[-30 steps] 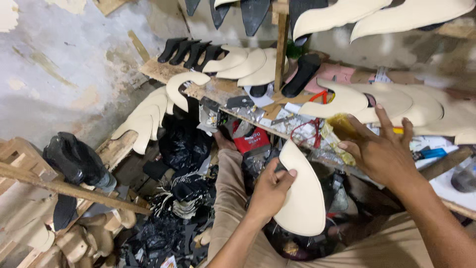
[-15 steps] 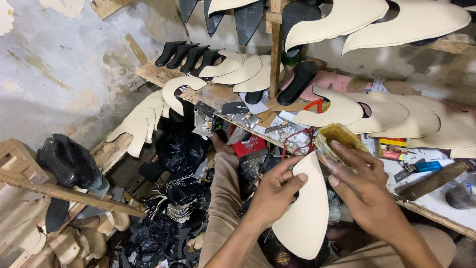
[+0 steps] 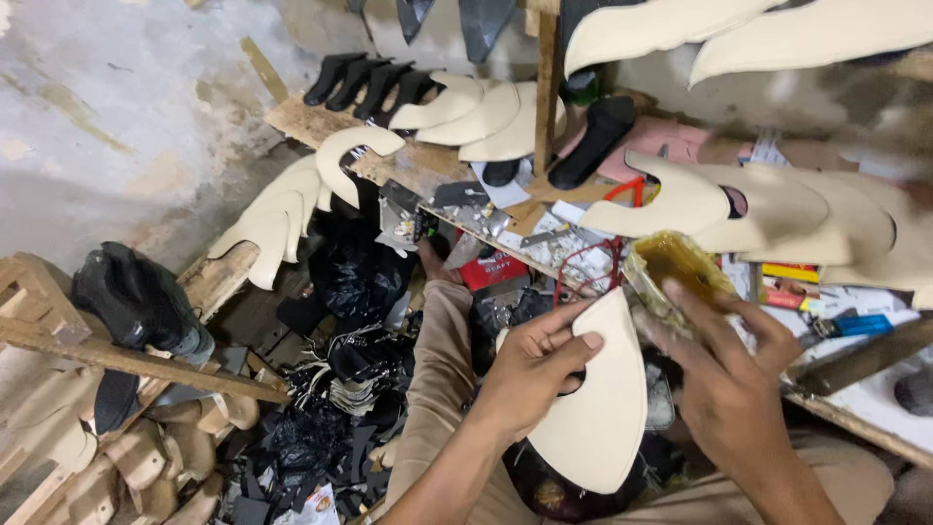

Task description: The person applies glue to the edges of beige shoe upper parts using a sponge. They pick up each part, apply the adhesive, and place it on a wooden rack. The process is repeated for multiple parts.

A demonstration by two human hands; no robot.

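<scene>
Cluttered workshop shelves of rough wood line a stained plaster wall, seen from above over the person's lap. At the lower middle, the cream, pointed, cut-out leather shoe piece (image 3: 595, 399) stands nearly upright over the lap, its tip toward the shelf edge. The left hand (image 3: 533, 374) is clamped on its left edge, thumb on the near face and fingers curled behind. The right hand (image 3: 729, 389) is just beside the piece's right edge, its fingers together on the small yellowish glue-stained tub (image 3: 673, 274), which sits against the top corner of the piece.

Beyond them, along the plank shelf (image 3: 428, 175), more cream cut-out pieces (image 3: 768, 204) overlap in a row at the right end, and black shoe forms (image 3: 364, 83) stand at the far left corner. A blue tool handle (image 3: 860, 324) lies near the shelf's right edge. Black scraps (image 3: 340, 428) pile up on the floor beside the left knee.
</scene>
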